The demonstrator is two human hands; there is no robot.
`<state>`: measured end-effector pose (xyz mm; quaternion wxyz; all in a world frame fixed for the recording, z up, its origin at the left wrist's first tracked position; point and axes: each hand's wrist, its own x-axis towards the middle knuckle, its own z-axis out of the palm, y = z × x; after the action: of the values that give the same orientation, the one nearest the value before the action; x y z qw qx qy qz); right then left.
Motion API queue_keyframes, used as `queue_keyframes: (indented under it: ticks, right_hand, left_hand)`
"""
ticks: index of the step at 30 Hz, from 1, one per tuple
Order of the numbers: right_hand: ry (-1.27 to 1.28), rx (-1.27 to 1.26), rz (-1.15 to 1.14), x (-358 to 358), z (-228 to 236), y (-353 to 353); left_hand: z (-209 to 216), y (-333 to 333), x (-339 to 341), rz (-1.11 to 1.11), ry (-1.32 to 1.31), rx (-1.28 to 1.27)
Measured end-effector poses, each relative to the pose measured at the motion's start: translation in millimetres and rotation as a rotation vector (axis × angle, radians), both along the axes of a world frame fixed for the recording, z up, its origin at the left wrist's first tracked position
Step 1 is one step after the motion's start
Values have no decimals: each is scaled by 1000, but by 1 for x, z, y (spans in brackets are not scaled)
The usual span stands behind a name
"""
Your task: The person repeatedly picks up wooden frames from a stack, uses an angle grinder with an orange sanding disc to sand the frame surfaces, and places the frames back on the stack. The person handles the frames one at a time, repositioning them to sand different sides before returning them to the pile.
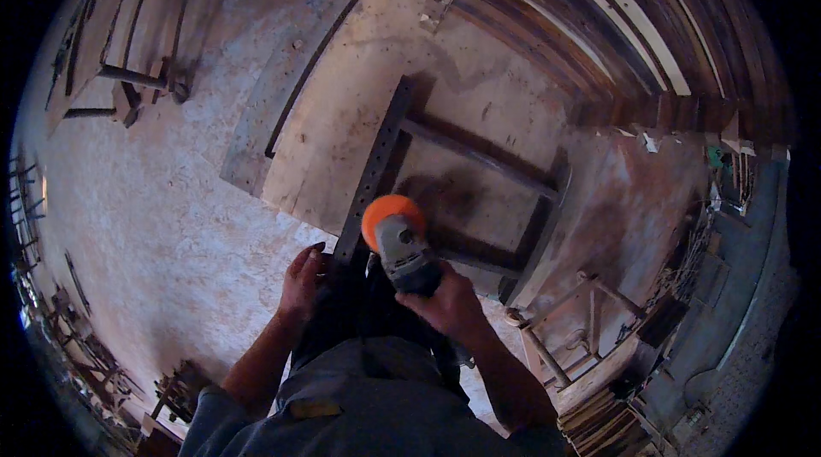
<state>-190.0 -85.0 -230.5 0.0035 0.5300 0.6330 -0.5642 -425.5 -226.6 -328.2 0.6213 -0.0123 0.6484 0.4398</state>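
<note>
- Fingers of the right hand [451, 296] grip a grey-and-black grinder [400, 245] with orange disc [393, 206]!
- Left hand [299, 283] sits by the dark perforated metal bar [375, 165]; can't tell its grip.

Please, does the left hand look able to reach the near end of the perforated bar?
Probably yes: the left hand is right beside that end of the perforated bar, with nothing visible blocking it. The angle grinder is in the right hand, on the other side.

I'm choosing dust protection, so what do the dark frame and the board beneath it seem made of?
Dark frame: probably metal, perhaps steel, dull; one bar has a row of holes. Board: likely wood or plywood, matte and worn, tan with dark stains.
</note>
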Motion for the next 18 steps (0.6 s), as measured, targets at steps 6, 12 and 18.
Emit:
queue_keyframes:
  ticks: [6,12,18]
  right_hand:
    - [-60,-35,71,-4,3,-13]
    - [-131,-13,-119,31,10,-21]
    - [-293,-120,-475,93,27,-49]
  left_hand:
    - [-19,-17,-24,38,122,26]
    - [-9,-18,-48,-213,515,-29]
    - [55,55,-10,-944,1133,534]
